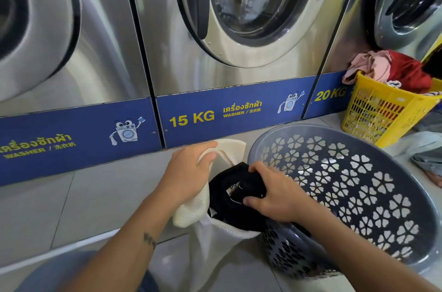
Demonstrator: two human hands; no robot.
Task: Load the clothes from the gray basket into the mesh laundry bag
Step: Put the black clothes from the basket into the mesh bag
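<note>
A white mesh laundry bag (205,241) stands on the tiled floor, just left of the gray basket (373,148) with flower-shaped holes. My left hand (189,172) grips the bag's cream-coloured rim and holds its mouth apart. My right hand (275,193) is closed on a black garment (234,186) that sits in the bag's mouth, partly inside it. The basket leans toward me, and no other clothes show in the part of its inside that I see. My right forearm crosses over the basket's near rim.
Steel washers (239,28) with a blue base strip line the wall right behind the bag. A yellow basket (382,112) heaped with pink and red clothes stands at the right, with grey-blue cloth (425,148) on the floor beside it. Bare tiles lie to the left.
</note>
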